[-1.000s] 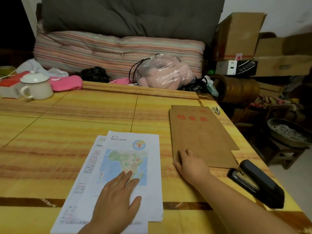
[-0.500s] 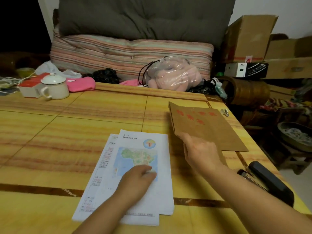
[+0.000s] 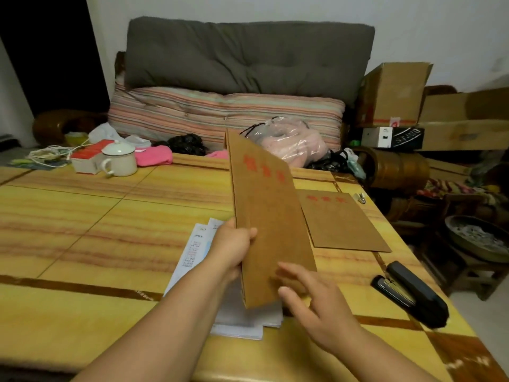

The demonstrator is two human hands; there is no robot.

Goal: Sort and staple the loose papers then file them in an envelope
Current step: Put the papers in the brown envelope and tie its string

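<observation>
Brown envelope (image 3: 271,224) is raised above the papers (image 3: 237,315): our left hand (image 3: 232,245) grips its edge, our right hand (image 3: 311,301) hovers spread, holding nothing. Filing remains; we cannot see staples.

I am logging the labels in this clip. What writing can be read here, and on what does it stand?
Held envelope: red characters, too blurred to read.
Envelope lying on the table: red characters, too blurred.
Papers: small print, too small to read.
Black and white box: white lettering, not legible.
Red and white box: no text can be made out.
Nothing can be quoted for certain.
</observation>
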